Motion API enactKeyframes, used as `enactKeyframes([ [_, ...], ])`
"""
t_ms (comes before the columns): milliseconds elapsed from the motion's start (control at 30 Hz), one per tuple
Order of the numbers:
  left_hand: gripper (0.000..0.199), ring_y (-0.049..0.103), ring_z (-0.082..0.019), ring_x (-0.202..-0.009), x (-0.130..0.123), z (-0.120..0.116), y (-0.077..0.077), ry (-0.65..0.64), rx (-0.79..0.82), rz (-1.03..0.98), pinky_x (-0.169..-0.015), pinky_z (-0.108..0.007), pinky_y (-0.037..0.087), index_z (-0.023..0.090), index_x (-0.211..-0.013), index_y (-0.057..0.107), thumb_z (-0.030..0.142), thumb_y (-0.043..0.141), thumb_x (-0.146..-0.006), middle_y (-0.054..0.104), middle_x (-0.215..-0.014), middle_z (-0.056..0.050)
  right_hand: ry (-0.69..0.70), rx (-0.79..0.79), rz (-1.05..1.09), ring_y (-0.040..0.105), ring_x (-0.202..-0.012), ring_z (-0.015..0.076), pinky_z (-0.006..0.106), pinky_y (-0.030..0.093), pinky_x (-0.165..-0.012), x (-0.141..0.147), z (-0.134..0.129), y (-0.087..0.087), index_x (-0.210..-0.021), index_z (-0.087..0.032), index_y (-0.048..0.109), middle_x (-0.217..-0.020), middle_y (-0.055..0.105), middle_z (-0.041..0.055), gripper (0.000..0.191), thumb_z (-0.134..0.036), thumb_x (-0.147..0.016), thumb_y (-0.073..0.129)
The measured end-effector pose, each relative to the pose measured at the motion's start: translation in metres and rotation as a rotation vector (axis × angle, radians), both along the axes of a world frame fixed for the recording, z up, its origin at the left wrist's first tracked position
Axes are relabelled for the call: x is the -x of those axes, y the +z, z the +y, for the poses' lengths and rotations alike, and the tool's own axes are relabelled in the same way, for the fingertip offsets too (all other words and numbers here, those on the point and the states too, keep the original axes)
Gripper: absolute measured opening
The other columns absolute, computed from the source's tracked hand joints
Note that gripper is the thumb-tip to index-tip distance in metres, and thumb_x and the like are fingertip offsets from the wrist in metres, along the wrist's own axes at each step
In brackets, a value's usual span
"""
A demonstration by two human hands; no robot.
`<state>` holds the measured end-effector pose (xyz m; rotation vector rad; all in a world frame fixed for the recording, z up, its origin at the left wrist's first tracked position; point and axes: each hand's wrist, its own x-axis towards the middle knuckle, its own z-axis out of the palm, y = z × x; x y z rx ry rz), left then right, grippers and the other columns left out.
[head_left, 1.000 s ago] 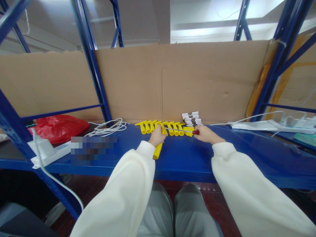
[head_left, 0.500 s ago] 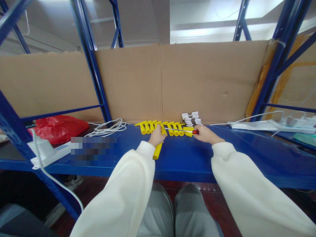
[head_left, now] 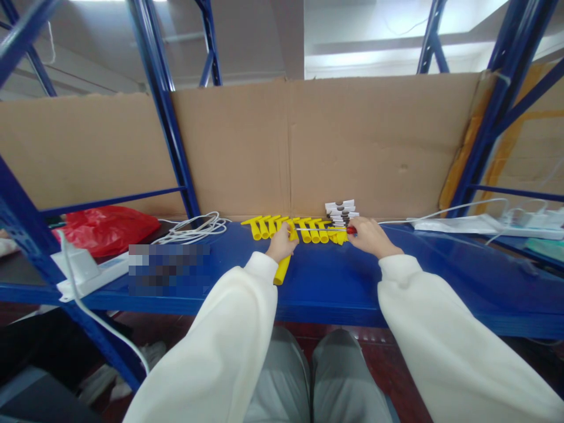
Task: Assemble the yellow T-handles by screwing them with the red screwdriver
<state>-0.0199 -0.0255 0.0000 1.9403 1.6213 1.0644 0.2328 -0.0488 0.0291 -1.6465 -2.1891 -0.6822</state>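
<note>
My left hand [head_left: 280, 242] is closed around a yellow T-shaped part [head_left: 282, 271], whose tube points down toward me. In my right hand [head_left: 369, 236] is the red handle of a screwdriver [head_left: 351, 230]; its thin shaft runs left and its tip meets the head of the yellow part. Several like yellow parts [head_left: 316, 235] lie in a row behind and on both sides of my left hand. Small yellow pieces [head_left: 337, 237] lie by the screwdriver handle. Behind them is a stack of white pieces [head_left: 341, 211] with dark marks.
On the blue shelf [head_left: 326, 294], a red plastic bag [head_left: 108, 229], a white power strip [head_left: 94, 276] and a coiled white cable [head_left: 194, 228] sit at left. Another power strip [head_left: 529, 230] lies at right. A cardboard sheet [head_left: 361, 141] stands behind.
My right hand has shifted slightly up and its fingers now cover more of the red handle. My left hand still holds the yellow part. Feet at lower left have moved.
</note>
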Motion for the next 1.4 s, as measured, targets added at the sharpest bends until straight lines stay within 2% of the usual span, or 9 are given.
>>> enactKeyframes([
  [133,0.026,0.056,-0.008,-0.044,-0.001,-0.001,0.001,-0.006,-0.001,0.003,-0.052,-0.024,0.051,0.019,-0.106,0.048,0.01,0.061,-0.085,0.063,-0.088,0.001,-0.043,-0.007,0.005,0.066,-0.092,0.0264,0.032,0.04,-0.074,0.001,0.0,0.0,-0.096,-0.014,0.064,-0.101,0.072,0.0164,0.017,-0.014,-0.083,0.053],
  [333,0.026,0.053,-0.006,-0.043,-0.001,-0.001,0.002,-0.021,0.001,0.007,-0.049,-0.021,0.049,0.019,-0.104,0.048,0.008,0.061,-0.084,0.061,-0.087,0.002,-0.192,0.138,0.067,0.068,-0.087,0.0261,0.03,0.04,-0.067,0.006,-0.004,0.0,-0.11,-0.018,0.062,-0.094,0.074,0.0128,0.024,-0.018,-0.089,0.052],
  [600,0.029,0.054,-0.006,-0.04,-0.002,-0.001,0.001,-0.003,-0.002,-0.047,-0.046,-0.023,0.05,0.018,-0.106,0.051,0.009,0.064,-0.082,0.063,-0.096,-0.002,-0.032,0.054,0.068,0.066,-0.093,0.0247,0.031,0.045,-0.079,-0.001,0.003,-0.005,-0.093,-0.015,0.071,-0.103,0.071,0.0156,0.02,-0.018,-0.084,0.053],
  [833,0.028,0.053,-0.004,-0.042,-0.002,-0.001,0.001,-0.017,0.021,-0.049,-0.045,-0.02,0.048,0.019,-0.109,0.049,0.009,0.062,-0.085,0.063,-0.101,-0.003,-0.148,0.16,0.104,0.068,-0.087,0.0235,0.028,0.043,-0.069,0.002,-0.002,-0.002,-0.098,-0.022,0.07,-0.093,0.074,0.0086,0.02,-0.022,-0.084,0.056],
  [933,0.029,0.054,-0.004,-0.044,-0.002,-0.001,0.001,-0.015,0.03,-0.048,-0.046,-0.019,0.048,0.019,-0.11,0.049,0.01,0.062,-0.085,0.063,-0.103,-0.003,-0.125,0.158,0.106,0.068,-0.089,0.0239,0.029,0.045,-0.072,0.003,-0.002,-0.002,-0.098,-0.02,0.071,-0.096,0.075,0.0103,0.022,-0.018,-0.084,0.054],
  [1100,0.029,0.051,-0.004,-0.042,-0.002,-0.001,0.001,-0.026,0.021,-0.067,-0.044,-0.018,0.047,0.02,-0.108,0.048,0.009,0.062,-0.084,0.062,-0.093,0.001,-0.048,0.098,0.094,0.067,-0.093,0.023,0.029,0.046,-0.081,0.0,0.003,-0.003,-0.09,-0.015,0.072,-0.102,0.073,0.0145,0.02,-0.013,-0.082,0.053],
  [1300,0.028,0.053,-0.006,-0.041,-0.002,-0.001,0.001,-0.043,0.005,-0.064,-0.046,-0.021,0.048,0.018,-0.106,0.05,0.008,0.063,-0.083,0.062,-0.088,0.001,-0.11,0.148,0.15,0.067,-0.083,0.0225,0.028,0.042,-0.066,-0.005,0.006,-0.007,-0.093,-0.021,0.07,-0.09,0.074,0.0093,0.018,-0.016,-0.081,0.057],
  [1400,0.027,0.053,-0.006,-0.041,-0.002,-0.001,0.001,-0.037,-0.004,-0.065,-0.046,-0.02,0.048,0.018,-0.105,0.05,0.008,0.063,-0.083,0.064,-0.089,0.0,-0.105,0.153,0.16,0.067,-0.083,0.022,0.028,0.041,-0.068,-0.01,0.008,-0.008,-0.09,-0.022,0.069,-0.087,0.075,0.0074,0.018,-0.016,-0.08,0.056],
])
